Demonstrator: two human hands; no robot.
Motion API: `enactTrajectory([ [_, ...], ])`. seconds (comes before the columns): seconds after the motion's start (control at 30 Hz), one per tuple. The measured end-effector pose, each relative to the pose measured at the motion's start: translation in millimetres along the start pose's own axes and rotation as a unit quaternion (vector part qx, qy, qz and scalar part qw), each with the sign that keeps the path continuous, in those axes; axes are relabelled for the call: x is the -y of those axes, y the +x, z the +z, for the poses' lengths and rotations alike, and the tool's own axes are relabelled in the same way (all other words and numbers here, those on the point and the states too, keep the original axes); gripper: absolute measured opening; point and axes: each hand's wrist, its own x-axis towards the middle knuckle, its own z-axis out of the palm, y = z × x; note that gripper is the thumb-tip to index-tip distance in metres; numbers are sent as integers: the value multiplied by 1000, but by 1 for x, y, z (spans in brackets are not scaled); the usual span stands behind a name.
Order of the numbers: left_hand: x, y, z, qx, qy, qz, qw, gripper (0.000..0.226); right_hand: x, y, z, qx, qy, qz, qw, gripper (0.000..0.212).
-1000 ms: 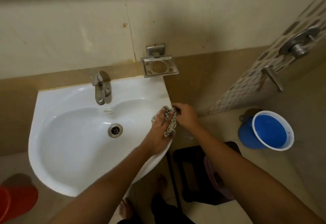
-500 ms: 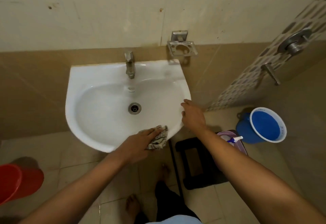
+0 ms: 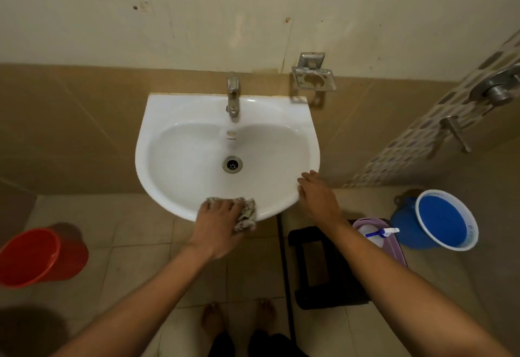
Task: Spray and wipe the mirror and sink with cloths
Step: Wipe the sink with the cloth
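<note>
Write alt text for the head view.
Seen from above, the left hand presses a cloth on the front rim of a white sink, while the right hand rests open on its right rim. A red bucket and blue bucket stand on the floor.

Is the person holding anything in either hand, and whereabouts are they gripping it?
The left hand presses a bunched patterned cloth against the sink's front rim, covering its left part. The right hand holds nothing, resting flat on the rim.

Tiled floor (image 3: 135, 247) w/ red bucket (image 3: 39, 257) at left, blue bucket (image 3: 441, 220) at right, black stool (image 3: 323, 264), bare feet (image 3: 213, 320).
</note>
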Motion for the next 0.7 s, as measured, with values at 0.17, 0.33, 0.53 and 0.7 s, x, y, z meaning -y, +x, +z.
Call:
enactTrajectory([
  [0.17,-64,30,14,8,32,-29,999,76,-4,-1,5,-43,8,-27,999,16],
  [0.33,-53,25,14,-33,20,12,999,74,-11,-1,10,-33,6,-28,999,19],
  [0.53,33,-20,13,-72,69,36,994,68,-14,-1,9,-28,6,-35,999,23],
  [0.7,110,-27,-24,-20,110,0,994,69,-7,4,3,-38,-20,-79,996,15],
])
